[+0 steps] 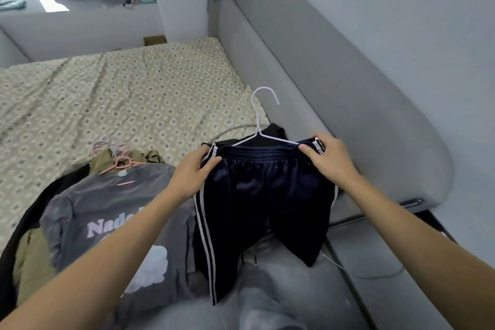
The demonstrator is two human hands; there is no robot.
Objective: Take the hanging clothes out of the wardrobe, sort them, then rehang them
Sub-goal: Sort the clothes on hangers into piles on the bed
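Your left hand (193,172) and right hand (329,156) pinch the shorts (263,195) at the waistband, which hides most of the hanger (261,118).

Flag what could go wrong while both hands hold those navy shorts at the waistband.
The navy shorts are gripped only at the waistband corners by the left hand and right hand, so they may slide off the white hanger. Its hook could also snag the black garment behind.
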